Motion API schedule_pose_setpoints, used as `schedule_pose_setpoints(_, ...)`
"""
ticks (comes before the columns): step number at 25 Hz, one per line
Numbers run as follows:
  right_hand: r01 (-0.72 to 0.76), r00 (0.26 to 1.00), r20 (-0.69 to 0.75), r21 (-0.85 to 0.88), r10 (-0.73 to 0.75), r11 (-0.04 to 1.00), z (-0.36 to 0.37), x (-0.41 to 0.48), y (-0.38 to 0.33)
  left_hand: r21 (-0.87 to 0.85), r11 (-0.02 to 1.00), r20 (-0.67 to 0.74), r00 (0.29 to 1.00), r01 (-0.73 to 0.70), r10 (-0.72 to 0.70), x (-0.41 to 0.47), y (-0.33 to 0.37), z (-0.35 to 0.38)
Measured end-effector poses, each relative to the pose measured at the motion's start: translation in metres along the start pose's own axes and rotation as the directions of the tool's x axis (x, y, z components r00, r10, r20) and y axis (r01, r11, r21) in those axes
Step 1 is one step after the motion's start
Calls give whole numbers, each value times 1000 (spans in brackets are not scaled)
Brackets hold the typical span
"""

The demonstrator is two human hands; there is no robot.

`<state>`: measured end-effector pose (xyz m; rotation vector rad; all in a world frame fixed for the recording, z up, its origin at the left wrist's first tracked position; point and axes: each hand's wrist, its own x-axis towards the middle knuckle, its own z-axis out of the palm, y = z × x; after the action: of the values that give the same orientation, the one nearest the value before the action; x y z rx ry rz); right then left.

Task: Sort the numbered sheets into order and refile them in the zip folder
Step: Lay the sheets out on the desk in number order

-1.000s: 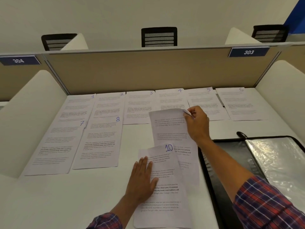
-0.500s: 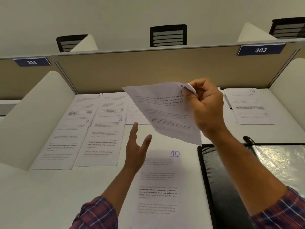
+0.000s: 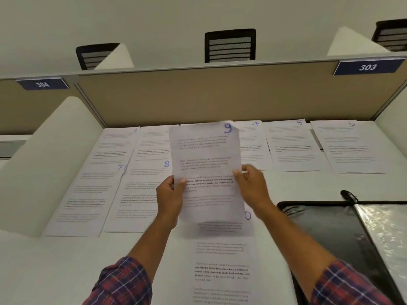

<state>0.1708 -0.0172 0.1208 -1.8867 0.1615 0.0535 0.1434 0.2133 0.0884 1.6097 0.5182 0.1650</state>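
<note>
Sheet 9 [image 3: 207, 155] is held upright in the air over mid-desk, print toward the camera, by both hands, w/ forearms stretched fwd out of plaid sleeves [image 3: 123, 282]. Its left edge is pinched by the L hand [image 3: 170, 199], thumb on the front and fingers behind. Its right edge is pinched at approx mid-height by the R hand [image 3: 253, 186], fingers curled; a thin white item [image 3: 245, 172] pokes from them and can't be identified. Along the back edge of the desk [image 3: 44, 271] a flat row is laid: sheet 1 [image 3: 116, 146], a second sheet [image 3: 154, 146] w/ its no. hidden by 9, then sheet 4 [image 3: 253, 146], sheet 5 [image 3: 293, 146] and sheet 6 [image 3: 350, 146]. Toward the left edge a nearer row is formed by sheet 7 [image 3: 86, 199] and sheet 8 [image 3: 141, 194], side by side. Sheet 10 [image 3: 222, 267] lies at the front edge, centre, its top partly covered by 9. The zip folder [image 3: 343, 238] lies open at the right edge, just beside 10. Bare desktop is seen at the front-left corner and in a strip btwn the back row and the folder.
</note>
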Motion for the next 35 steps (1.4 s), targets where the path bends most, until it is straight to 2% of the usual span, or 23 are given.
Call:
schedule_pose_setpoints(2, -54, 998, -31, -92, 52, 994, 20, 0, 35, 109, 994, -31, 1000, 1, 2, 13, -7, 0)
schedule_pose_setpoints(6, -181, 981, -93, -89, 173, 979, 46, 13, 62, 412, 911, -57, 998, -9, 35, 33, -28, 0)
schedule_pose_setpoints(7, -196, 978, -90, -108, 187, 975, 51, 17, 64, 506, 862, -40, 997, -37, 66, 35, -37, -1)
schedule_pose_setpoints(9, -216, 976, -79, -168, 205, 962, 62, 26, 68, 698, 699, 54, 985, -152, 161, 33, -54, -1)
schedule_pose_setpoints(11, -224, 975, -51, -207, 218, 952, 72, 32, 75, 777, 562, 202, 958, -283, 202, 26, -68, 0)
schedule_pose_setpoints(13, -232, 973, -43, -242, 228, 942, 81, 35, 80, 813, 473, 315, 940, -339, 132, 18, -79, 2)
schedule_pose_setpoints(16, -206, 978, -68, -296, 195, 933, 84, 32, 81, 856, 370, 372, 927, -361, 45, 13, -95, 3)
schedule_pose_setpoints(19, -200, 979, -117, -372, 168, 906, 71, 20, 82, 855, 373, 372, 927, -359, 40, 12, -99, 1)
schedule_pose_setpoints(21, -177, 983, -128, -505, 129, 845, 57, 10, 90, 850, 387, 373, 927, -357, 36, 12, -100, -1)
schedule_pose_setpoints(24, -153, 986, -57, -686, 157, 711, 35, -12, 104, 847, 403, 369, 929, -348, 28, 12, -101, -3)
schedule_pose_setpoints(29, -104, 968, 43, -831, 249, 546, 14, -50, 121, 842, 412, 368, 929, -348, 34, 12, -102, -4)
schedule_pose_setpoints(31, -138, 961, 44, -778, 272, 613, 12, -56, 121, 840, 414, 372, 928, -351, 33, 13, -103, -5)
schedule_pose_setpoints(33, -200, 966, 11, -606, 260, 770, 6, -57, 117, 839, 413, 372, 927, -353, 36, 13, -103, -4)
schedule_pose_setpoints(35, -223, 971, -26, -446, 236, 867, -4, -56, 110, 843, 405, 374, 927, -355, 34, 14, -102, -5)
